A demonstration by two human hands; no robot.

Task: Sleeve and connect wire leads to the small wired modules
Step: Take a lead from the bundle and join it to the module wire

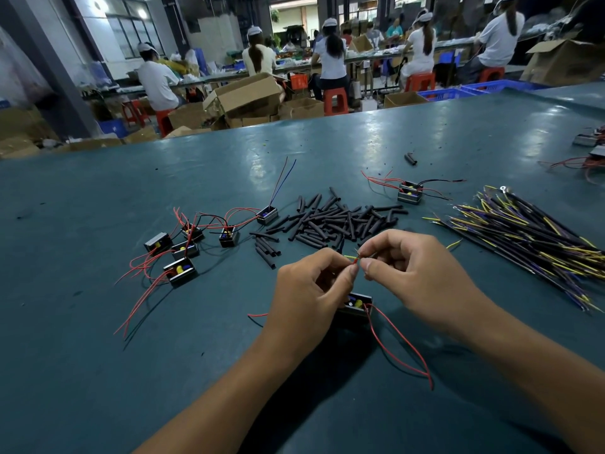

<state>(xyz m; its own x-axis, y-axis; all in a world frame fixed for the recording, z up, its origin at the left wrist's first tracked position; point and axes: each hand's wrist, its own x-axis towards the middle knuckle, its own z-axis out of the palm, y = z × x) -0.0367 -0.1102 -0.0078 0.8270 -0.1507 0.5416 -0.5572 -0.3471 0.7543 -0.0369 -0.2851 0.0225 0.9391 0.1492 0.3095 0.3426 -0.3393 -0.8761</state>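
Both hands meet above the near middle of the table [98, 371], and each grip is a narrow pinch of thumb and forefinger. The left hand [311, 290] pinches the end of a red lead [354, 262]; the right hand [415, 273] pinches the end of a yellow lead [351, 256], which runs across from the left. The two wire tips touch or almost touch in the small gap between the fingertips; I cannot tell if they are already twisted together.

The module [358, 304] in work lies on the table just under and between the hands, partly hidden by the left hand. Its other red wire [402, 352] loops toward the near right side.

I judge that the step in hand is the joining of the two tips. The long axes of both leads lie roughly left to right, tip against tip, so the next move needs only a small turn of the fingers.

The pile of black sleeve pieces [334, 221] lies just beyond the hands, toward the far edge, near to both. The bundle of yellow and purple leads [530, 237] lies at the right, nearer to the right hand. More modules [183, 250] with red wires lie at the left.
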